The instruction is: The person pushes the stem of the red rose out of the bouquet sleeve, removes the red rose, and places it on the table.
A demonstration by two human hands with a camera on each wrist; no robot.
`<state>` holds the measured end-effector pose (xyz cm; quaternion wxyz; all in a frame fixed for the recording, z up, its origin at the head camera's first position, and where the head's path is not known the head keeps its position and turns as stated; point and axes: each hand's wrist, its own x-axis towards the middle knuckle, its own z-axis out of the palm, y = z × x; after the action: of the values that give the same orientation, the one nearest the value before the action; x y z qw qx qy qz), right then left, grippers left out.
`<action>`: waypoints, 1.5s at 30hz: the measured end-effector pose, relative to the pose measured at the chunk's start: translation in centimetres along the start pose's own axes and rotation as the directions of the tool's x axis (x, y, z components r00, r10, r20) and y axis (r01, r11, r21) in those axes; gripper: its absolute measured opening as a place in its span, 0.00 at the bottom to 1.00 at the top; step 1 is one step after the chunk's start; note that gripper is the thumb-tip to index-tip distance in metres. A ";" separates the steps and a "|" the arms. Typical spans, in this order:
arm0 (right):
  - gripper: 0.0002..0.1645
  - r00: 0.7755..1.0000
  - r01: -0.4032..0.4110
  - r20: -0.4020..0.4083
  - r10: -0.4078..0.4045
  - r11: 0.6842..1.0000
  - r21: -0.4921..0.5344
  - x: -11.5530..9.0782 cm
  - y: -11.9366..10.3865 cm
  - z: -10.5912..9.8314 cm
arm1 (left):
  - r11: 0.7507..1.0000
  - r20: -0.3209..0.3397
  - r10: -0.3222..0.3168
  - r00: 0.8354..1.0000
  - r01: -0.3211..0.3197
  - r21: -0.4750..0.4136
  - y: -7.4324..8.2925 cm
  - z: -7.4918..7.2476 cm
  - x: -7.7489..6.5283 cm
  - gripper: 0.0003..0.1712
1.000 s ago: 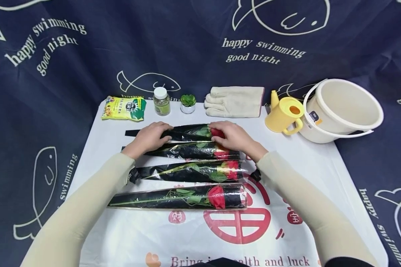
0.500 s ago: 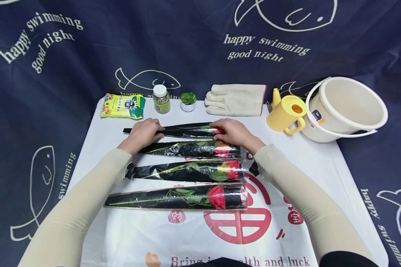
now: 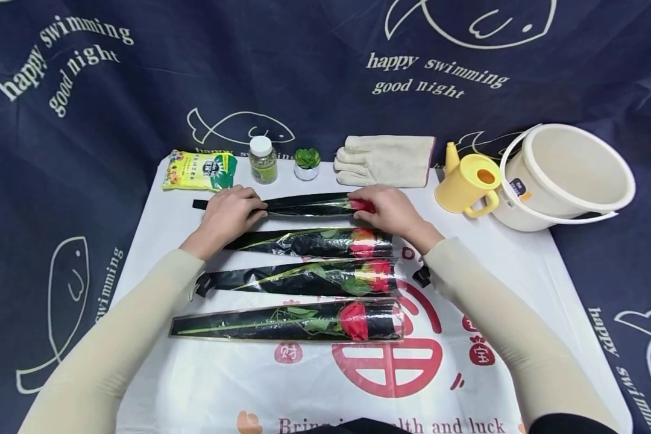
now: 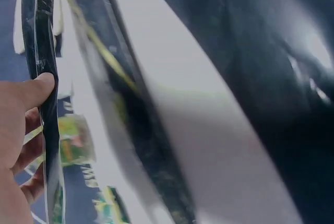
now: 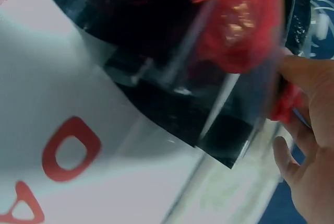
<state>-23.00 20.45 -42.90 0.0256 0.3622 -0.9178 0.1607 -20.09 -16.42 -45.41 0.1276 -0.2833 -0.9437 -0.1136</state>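
A single rose in a black-and-clear wrapping sleeve [image 3: 309, 205] is the farthest of several such roses on the white table. My left hand [image 3: 229, 212] pinches its narrow stem end, thumb on top in the left wrist view, with the black sleeve [image 4: 48, 104] running past the fingers. At the bloom end, my right hand [image 3: 389, 211] grips the sleeve around the red flower [image 3: 362, 205]. Nearer to me lie a second wrapped rose [image 3: 304, 242], a third wrapped rose [image 3: 298, 278] and a front wrapped rose [image 3: 304, 321], roughly parallel, blooms to the right.
Along the back edge stand a yellow-green packet [image 3: 199, 171], a white-capped jar [image 3: 263, 160], a small potted succulent [image 3: 307, 164] and pale work gloves [image 3: 385, 161]. A yellow watering can [image 3: 466, 184] and a cream bucket [image 3: 553, 181] stand at the back right.
Both hands have shifted the farthest wrapped rose slightly away from me, widening its gap from the second one. It looks narrower, as if tilted on edge. The other roses stay put.
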 end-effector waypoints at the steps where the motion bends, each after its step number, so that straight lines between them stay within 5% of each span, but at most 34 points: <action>1: 0.22 0.999 0.020 -0.026 -0.020 1.000 -0.009 -0.2 -0.2 -0.4 | 1.000 -0.020 0.011 1.000 -0.011 -0.002 0.2 -0.4 -0.1 0.09; 5: 0.19 0.993 0.050 -0.105 -0.051 0.999 -0.015 -1.4 -0.7 -1.5 | 0.998 -0.110 0.052 0.993 -0.056 -0.033 1.0 -1.8 -0.9 0.06; 10: 0.24 0.996 0.039 -0.083 -0.037 0.999 0.014 -2.2 -0.6 -1.1 | 0.995 -0.172 0.068 0.983 -0.081 -0.065 1.6 -2.3 -1.6 0.05; 17: 0.30 0.999 -0.022 -0.044 0.021 0.999 -0.023 -2.0 0.2 -0.2 | 0.992 -0.210 0.052 0.976 -0.075 -0.102 1.7 -1.8 -1.7 0.05; 22: 0.22 0.999 -0.037 -0.024 0.036 0.998 -0.047 -2.1 0.7 0.0 | 0.992 -0.212 0.050 0.976 -0.074 -0.106 1.8 -1.4 -1.7 0.05; 28: 0.14 0.996 0.029 -0.081 -0.035 0.997 -0.071 -2.8 0.3 -1.4 | 0.993 -0.205 0.033 0.978 -0.055 -0.102 2.0 -1.7 -1.9 0.07; 35: 0.15 0.975 0.137 -0.158 -0.158 0.982 -0.133 -4.9 -2.3 -5.4 | 0.988 -0.258 0.104 0.961 -0.129 -0.084 3.7 -5.1 -3.0 0.07; 45: 0.13 0.896 0.260 -0.340 -0.287 0.958 -0.123 -7.2 -5.7 -9.6 | 0.967 -0.340 0.209 0.917 -0.246 -0.067 6.2 -11.2 -4.2 0.11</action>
<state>-14.52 24.30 -33.43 0.2262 0.4516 -0.8433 0.1837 -11.24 -16.66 -35.26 0.2807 -0.3747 -0.8619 -0.1947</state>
